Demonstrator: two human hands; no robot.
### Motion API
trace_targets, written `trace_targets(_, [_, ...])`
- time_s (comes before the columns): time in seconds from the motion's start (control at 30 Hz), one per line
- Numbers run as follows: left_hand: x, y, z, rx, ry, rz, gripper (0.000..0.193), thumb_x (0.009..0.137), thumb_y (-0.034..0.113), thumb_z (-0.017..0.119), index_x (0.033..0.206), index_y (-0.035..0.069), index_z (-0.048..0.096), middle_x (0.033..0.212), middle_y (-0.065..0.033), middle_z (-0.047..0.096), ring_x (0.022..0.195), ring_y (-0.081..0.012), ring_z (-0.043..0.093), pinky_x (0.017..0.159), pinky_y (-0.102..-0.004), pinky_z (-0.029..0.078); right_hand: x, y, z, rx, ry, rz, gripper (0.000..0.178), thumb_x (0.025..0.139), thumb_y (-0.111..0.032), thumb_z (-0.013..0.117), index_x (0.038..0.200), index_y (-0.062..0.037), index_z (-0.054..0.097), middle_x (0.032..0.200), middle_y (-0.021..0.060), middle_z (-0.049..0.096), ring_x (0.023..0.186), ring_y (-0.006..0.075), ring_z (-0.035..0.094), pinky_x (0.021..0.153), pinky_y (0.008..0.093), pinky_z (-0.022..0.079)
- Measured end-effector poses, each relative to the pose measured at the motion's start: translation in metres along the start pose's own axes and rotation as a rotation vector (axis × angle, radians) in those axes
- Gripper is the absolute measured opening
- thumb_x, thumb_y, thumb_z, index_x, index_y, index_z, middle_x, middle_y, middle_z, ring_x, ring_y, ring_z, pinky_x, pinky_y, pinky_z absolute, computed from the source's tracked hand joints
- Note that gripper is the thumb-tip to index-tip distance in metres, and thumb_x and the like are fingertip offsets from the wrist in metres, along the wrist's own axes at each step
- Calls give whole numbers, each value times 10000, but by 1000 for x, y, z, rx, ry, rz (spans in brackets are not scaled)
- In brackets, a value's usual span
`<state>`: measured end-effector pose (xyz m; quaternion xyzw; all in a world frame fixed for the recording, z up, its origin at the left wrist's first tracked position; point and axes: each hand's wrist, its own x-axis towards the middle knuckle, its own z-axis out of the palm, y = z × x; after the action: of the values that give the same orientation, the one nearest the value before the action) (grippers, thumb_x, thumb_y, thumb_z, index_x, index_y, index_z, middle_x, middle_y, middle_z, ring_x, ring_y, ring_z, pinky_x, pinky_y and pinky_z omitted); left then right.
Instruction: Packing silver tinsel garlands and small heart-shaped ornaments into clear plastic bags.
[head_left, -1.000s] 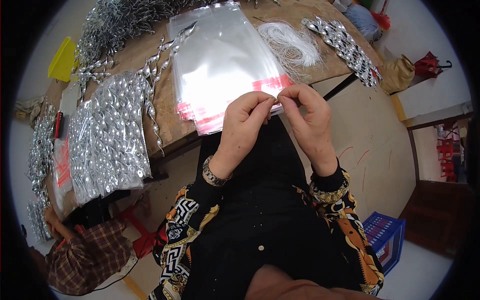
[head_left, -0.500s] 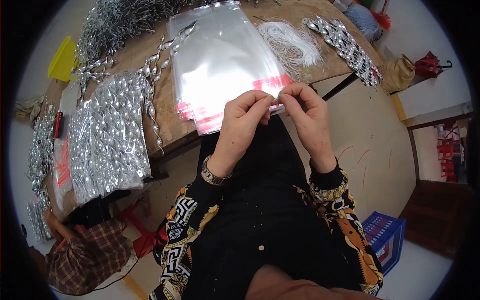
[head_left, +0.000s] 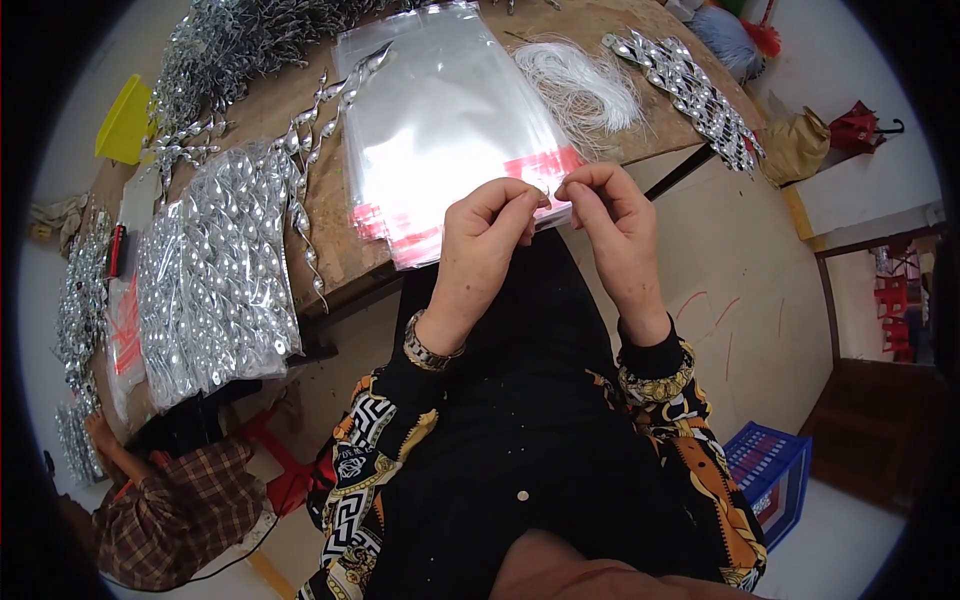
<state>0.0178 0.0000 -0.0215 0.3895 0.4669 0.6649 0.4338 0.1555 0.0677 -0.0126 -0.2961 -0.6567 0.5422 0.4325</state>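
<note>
Both my hands are pinched together over the near edge of a stack of clear plastic bags (head_left: 430,110) with red bands. My left hand (head_left: 482,235) has its thumb and forefinger pressed together. Just beside it, my right hand (head_left: 615,235) pinches in the same way, with a small gap between the fingertips. Whatever lies between the fingers is too small to make out. Beyond my right hand, a loose bundle of white string (head_left: 582,85) lies on the wooden table (head_left: 335,225). Left of the stack lie silver twisted strips (head_left: 305,150).
Bagged silver spirals (head_left: 215,270) cover the table's left side, with a silver tinsel heap (head_left: 235,50) behind. More silver spirals (head_left: 690,95) lie at the right corner. A co-worker in a checked shirt (head_left: 180,510) sits at left. A blue plastic crate (head_left: 770,470) stands on the floor at right.
My fingertips have drawn slightly apart, opening a small gap between the two pinches. The things on the table have not moved.
</note>
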Motion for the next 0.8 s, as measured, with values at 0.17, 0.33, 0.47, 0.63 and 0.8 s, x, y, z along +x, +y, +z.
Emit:
trace_targets(0.17, [0,0,1,27,1,7,156,914,98,550,885,-27,640,669,11,560,609,-53,497,567,-199,401,-3,-1,2,-47,29,-72,121,915,-59,564,1018,0,590,914,22,616,747,53,512,673,187,420])
trace_targets(0.33, [-2,-1,2,79,-20,30,149,911,92,549,887,-27,634,670,4,559,607,-54,495,563,-204,400,0,-13,5,-307,3,-205,165,853,-28,627,1012,3,595,912,37,605,734,80,545,664,221,445])
trace_targets(0.47, [-3,-3,2,64,-28,45,144,909,88,549,888,-26,634,672,2,559,607,-56,497,562,-206,401,2,-13,8,-367,3,-250,129,835,-13,630,960,6,606,886,52,598,716,100,558,649,235,450])
trace_targets(0.63, [-2,-2,2,69,-14,39,149,908,92,552,884,-30,637,679,3,564,611,-55,504,563,-206,406,5,-8,4,-349,-1,-361,41,847,7,603,887,10,601,867,58,586,740,123,559,664,237,446])
trace_targets(0.8, [-2,1,2,47,-7,3,151,905,97,558,882,-27,640,679,6,568,609,-52,504,563,-200,408,5,-6,2,-281,-8,-296,18,865,8,580,877,15,591,862,46,580,765,110,544,686,226,436])
